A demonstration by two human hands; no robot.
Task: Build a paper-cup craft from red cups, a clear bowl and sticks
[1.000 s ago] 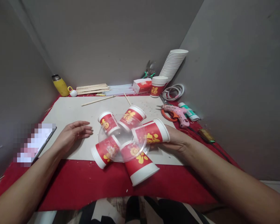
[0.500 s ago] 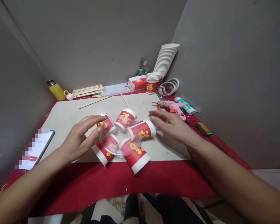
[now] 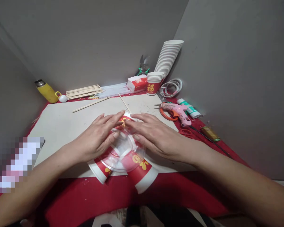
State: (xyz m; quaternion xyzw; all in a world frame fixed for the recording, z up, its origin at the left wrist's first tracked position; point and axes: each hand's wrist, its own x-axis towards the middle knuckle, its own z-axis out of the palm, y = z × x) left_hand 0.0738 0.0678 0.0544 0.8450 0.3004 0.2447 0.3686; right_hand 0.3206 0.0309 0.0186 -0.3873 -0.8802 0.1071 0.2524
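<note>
head view | I'm seeing a plain grey back wall (image 3: 97, 37) meeting a grey right wall (image 3: 241, 88) along a slanting corner line | I'm finding a grey left wall (image 3: 9, 75) standing opposite | a red-covered table (image 3: 80, 195) is filling the space between the walls | I'm noting dim light leaving the walls dull and unevenly shaded

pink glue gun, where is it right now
In the head view, the pink glue gun lies at the right, beside the green-and-white tube and beyond the right hand.
</note>
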